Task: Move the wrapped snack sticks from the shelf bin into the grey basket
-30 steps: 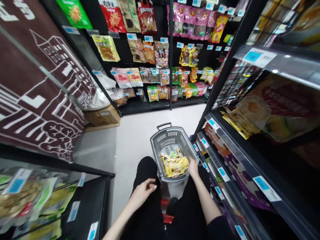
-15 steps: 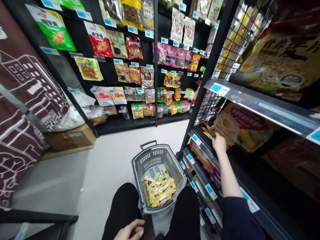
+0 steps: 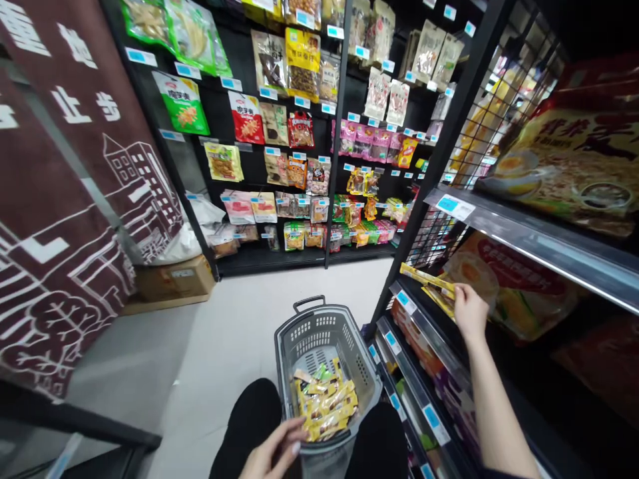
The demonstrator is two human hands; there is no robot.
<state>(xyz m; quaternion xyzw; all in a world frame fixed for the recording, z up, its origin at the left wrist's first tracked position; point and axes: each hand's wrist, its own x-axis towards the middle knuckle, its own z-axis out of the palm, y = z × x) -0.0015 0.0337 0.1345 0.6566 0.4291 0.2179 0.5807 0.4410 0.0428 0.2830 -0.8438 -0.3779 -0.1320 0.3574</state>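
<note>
My right hand (image 3: 470,313) is closed on the end of a slim yellow sachet (image 3: 428,275), lifted just over the shelf on the right. Under it more yellow sachets (image 3: 439,303) lie on the black shelf, partly hidden by the hand. My left hand (image 3: 277,449) hangs by the near left edge of the grey shopping basket (image 3: 280,346), fingers apart and holding nothing. Inside the basket, on the floor between my knees, lies a heap of yellow sachets (image 3: 329,402) with a green packet (image 3: 323,372) at its far side.
Large cereal bags (image 3: 574,153) fill the right shelf, whose price rail (image 3: 529,233) juts out above my right hand. A black rack of hanging snack bags (image 3: 299,126) stands ahead. A cardboard box (image 3: 172,279) sits on the floor at left, beside a brown printed curtain (image 3: 64,199).
My right hand has drawn a yellow sachet up and toward me from the shelf. My left hand has moved forward and right to the basket's edge. The view has turned slightly left.
</note>
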